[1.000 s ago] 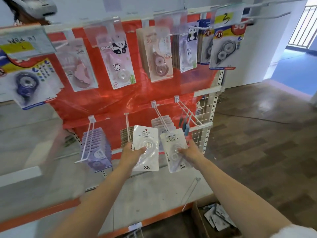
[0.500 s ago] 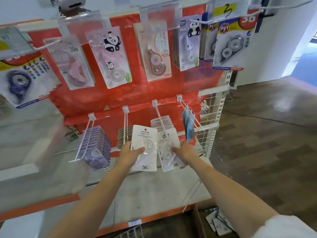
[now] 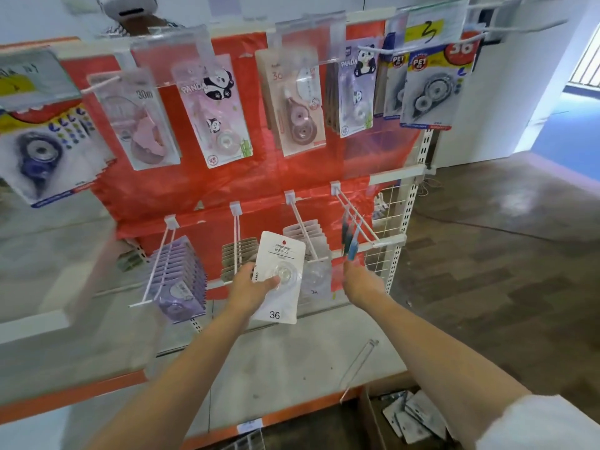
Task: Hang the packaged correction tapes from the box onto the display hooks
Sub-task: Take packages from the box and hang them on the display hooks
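My left hand [image 3: 255,287] grips a white packaged correction tape [image 3: 281,254] marked 36, held upright in front of the lower row of display hooks. Just behind it, a second package marked 36 [image 3: 316,279] hangs at the tip of a white hook [image 3: 303,228]. My right hand [image 3: 360,282] is to the right of that hanging package, apart from it and holding nothing; it is blurred. The cardboard box [image 3: 365,404] sits on the floor at the bottom right, with several more packages [image 3: 412,417] inside.
Neighbouring hooks carry purple packs [image 3: 181,280], beige packs [image 3: 240,254] and blue items [image 3: 352,241]. An upper row holds panda and other tape packs [image 3: 216,108]. A loose wire hook [image 3: 357,365] lies on the grey shelf [image 3: 285,362]. Wooden floor extends right.
My right hand has slid its package onto the hook, let go and moved off to the right. My left hand still holds its package, now a bit higher. The view shifted.
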### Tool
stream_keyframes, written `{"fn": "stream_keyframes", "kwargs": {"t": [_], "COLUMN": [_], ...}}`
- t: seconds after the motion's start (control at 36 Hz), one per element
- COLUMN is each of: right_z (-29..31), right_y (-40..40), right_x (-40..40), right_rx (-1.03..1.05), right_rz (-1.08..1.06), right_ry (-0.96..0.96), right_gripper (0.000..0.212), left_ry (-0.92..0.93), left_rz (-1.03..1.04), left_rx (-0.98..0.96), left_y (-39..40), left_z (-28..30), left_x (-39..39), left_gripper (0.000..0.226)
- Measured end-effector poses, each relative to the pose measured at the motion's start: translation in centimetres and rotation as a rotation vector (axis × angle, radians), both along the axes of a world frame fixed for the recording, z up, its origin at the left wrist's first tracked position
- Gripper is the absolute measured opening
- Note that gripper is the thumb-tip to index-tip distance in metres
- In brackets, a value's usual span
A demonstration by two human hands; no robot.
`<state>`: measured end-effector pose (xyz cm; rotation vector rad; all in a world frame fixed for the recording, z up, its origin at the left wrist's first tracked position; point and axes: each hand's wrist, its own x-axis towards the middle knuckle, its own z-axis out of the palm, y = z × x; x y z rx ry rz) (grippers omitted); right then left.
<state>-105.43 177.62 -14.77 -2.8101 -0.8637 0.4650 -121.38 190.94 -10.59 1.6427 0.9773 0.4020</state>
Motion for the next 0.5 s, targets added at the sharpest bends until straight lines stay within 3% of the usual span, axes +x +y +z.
{"fn": "stream_keyframes", "kwargs": {"t": [0.11,0.22,0.39,0.5], "right_z": [1.6,2.6,3.8,3.1], "right_y": [-0.5,-0.4,-0.4,-1.0], "right_x": [-1.6,-3.2,-5.6,-6.2], "right_rx": [0.057,0.263,0.761,0.902], "right_rz": [0.037,0.019,-0.2,-0.248], "right_ry": [-0.015,0.037,0.584,0.737], "right_gripper": [0.037,0.03,0.035,0.033], "left_ry": [-0.056,-0.082,-0.078,-0.132], "left_rz": [-0.038,-0.071,-0.098,-0.189], "left_rx": [-0.006,-0.036,-0.111,-0.166], "left_y": [-0.3,-0.4,-1.4,-2.5], "left_z": [0.1,-0.1,-0.5,-0.6], "left_x": [-0.3,-0.4,0.4,0.9], "left_gripper": [0.028,0.031,0.03,0.026]}}
